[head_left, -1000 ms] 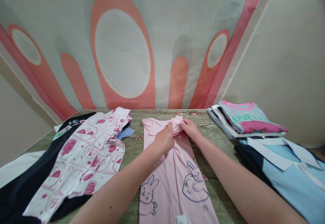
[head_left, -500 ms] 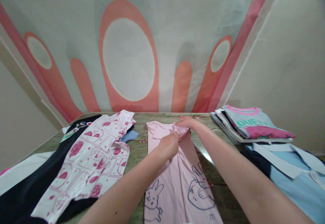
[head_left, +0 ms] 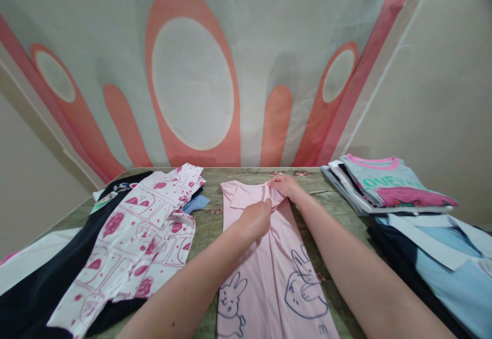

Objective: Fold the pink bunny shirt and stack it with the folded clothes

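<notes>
Well, from where I stand, taking the wall as twelve o'clock, the pink garment [head_left: 246, 247] lies lengthwise along the middle of the wooden-look table [head_left: 213, 181], its neck end at twelve and its body running down to six, out past the edge of what I can see. Line-drawn rabbits show on it at about five and seven. The right hand [head_left: 283, 185] is at the garment's one o'clock corner, thumb and fingers pinching the cloth there. The left hand [head_left: 257, 218] sits a little lower, almost at twelve, its fingers closed on a flap of the same pink cloth that lies folded across the top. Over at nine to ten o'clock, a white garment with a pink print [head_left: 142, 231] is spread on top of black cloth [head_left: 54, 277], with a bit of blue cloth [head_left: 197, 204] poking out just beside it. At two o'clock there's a stack of folded clothes [head_left: 392, 180], topped by a grey shirt with a pink neckband, and at three a light-blue garment [head_left: 449, 277] with a white collar.
</notes>
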The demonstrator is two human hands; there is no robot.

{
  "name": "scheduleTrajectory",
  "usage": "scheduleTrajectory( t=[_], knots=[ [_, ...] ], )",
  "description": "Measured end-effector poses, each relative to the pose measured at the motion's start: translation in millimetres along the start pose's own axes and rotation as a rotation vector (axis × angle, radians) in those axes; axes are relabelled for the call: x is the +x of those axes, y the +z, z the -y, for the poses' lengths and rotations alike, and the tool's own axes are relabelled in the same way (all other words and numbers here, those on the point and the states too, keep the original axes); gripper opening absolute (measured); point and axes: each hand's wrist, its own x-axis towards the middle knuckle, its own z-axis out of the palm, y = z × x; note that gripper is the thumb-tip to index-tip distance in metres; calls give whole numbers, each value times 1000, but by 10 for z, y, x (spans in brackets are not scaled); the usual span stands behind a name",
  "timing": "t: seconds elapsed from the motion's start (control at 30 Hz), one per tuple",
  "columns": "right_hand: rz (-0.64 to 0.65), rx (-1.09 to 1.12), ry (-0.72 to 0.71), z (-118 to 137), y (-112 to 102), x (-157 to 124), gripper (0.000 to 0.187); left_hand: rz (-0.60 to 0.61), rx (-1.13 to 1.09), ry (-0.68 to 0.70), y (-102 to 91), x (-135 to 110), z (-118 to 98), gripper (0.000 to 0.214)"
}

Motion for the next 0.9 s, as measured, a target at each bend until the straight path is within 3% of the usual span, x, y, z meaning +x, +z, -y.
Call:
scheduleTrajectory(
  t=[0.4, 0.6, 0.73, 0.9],
  knots=[
    [-91, -160, -117, 96, 15, -104, 19, 48, 28, 24, -139, -162, -42, 24],
    [-157, -295, -193, 96, 22, -152, 14, 89, -37, 53, -347, -125, 142, 18],
    [-179, -329, -221, 59, 0, -123, 12, -8, -77, 42, -377, 7, 283, 19],
    [-203, -376, -259, 69, 2, -164, 12, -165, -93, 106, -166, 159, 226, 24]
  ],
)
